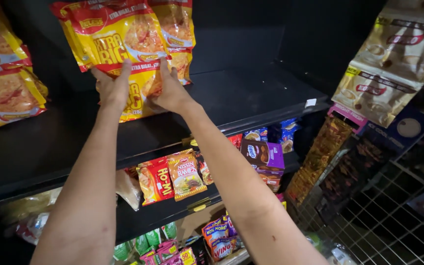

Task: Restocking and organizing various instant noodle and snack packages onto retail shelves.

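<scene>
Black, matte shelf board (251, 93) at chest height, bare on its right half. Crinkly yellow-and-red snack bags (1, 83) stacked at far left of same shelf. Lower shelf packed with small red and orange noodle packets (172, 176) and a purple cardboard box (263, 154). Glossy beige drink-mix sachets (388, 68) hanging in strips at right, above a white wire rack (384, 221). Nothing between arms and shelf.

Large glossy yellow-and-red plastic snack bags (119, 39), flat and pillow-shaped, printed with pictures of golden crisps, held upright above left part of black shelf, several overlapping front to back, lower edges just above the board.

Left hand (111, 86) pressed flat against lower front of bags, fingers spread upward, grip loose and wide, palm touching plastic. Right hand (170, 88) just beside it, fingers likewise extended up along the bags, thumb tucked toward bottom edge, grip half closed on the lower rim.
</scene>
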